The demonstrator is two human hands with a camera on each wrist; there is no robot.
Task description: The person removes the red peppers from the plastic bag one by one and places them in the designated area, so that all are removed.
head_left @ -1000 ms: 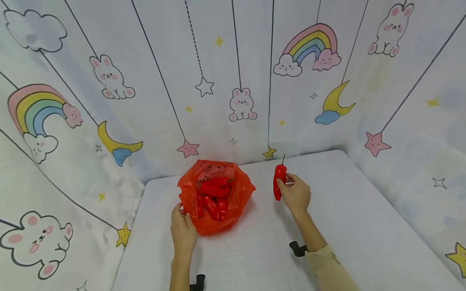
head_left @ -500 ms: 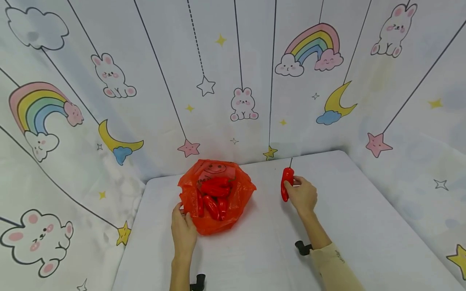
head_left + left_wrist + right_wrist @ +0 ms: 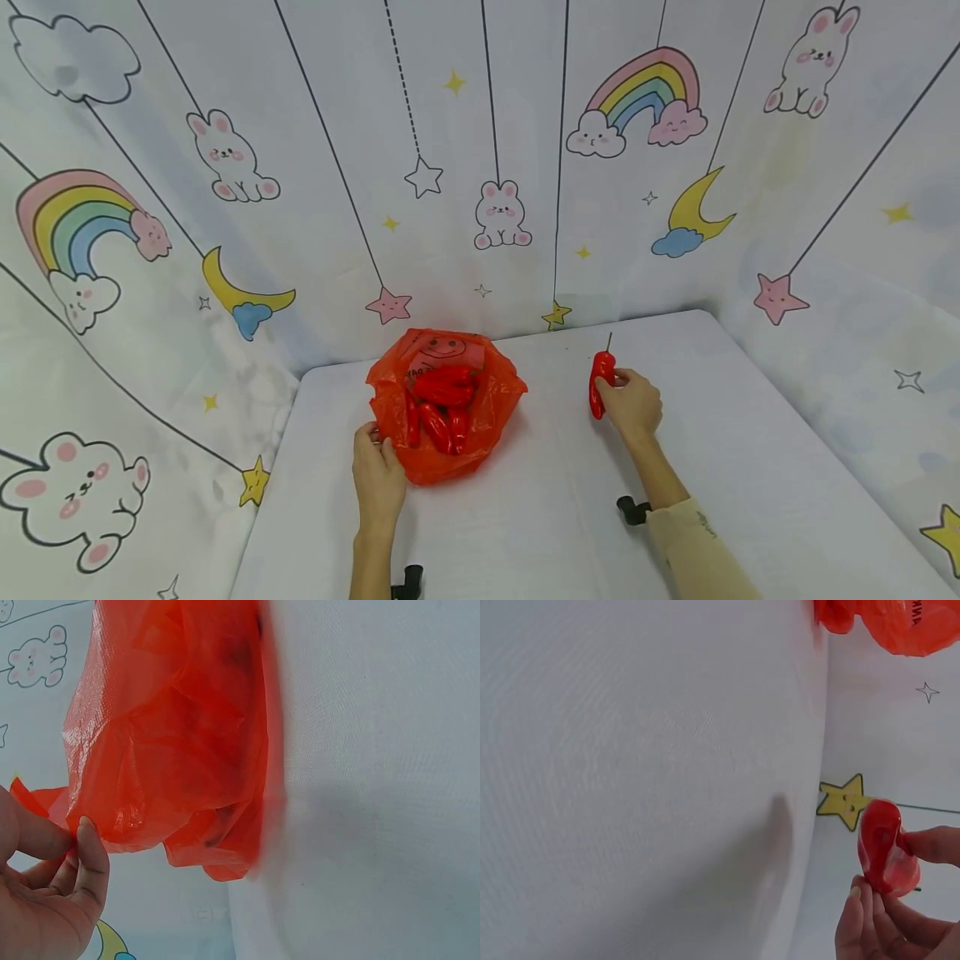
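Note:
A red plastic bag stands with its mouth spread on the left part of the table, and several red peppers lie inside it. My left hand pinches the bag's rim at its near left side; the left wrist view shows thumb and forefinger on the plastic. Right of the bag, my right hand holds one red pepper above the table, its thin stem pointing up and away. In the right wrist view that pepper sits between thumb and fingers, with its shadow falling on the table.
The table has a white cover. A white cloth printed with rabbits, stars and rainbows hangs behind and along the sides. Black wrist mounts stick out from both wrists close to the tabletop.
My right hand has moved right and slightly nearer with the pepper, away from the bag. The left hand and the bag stay where they were.

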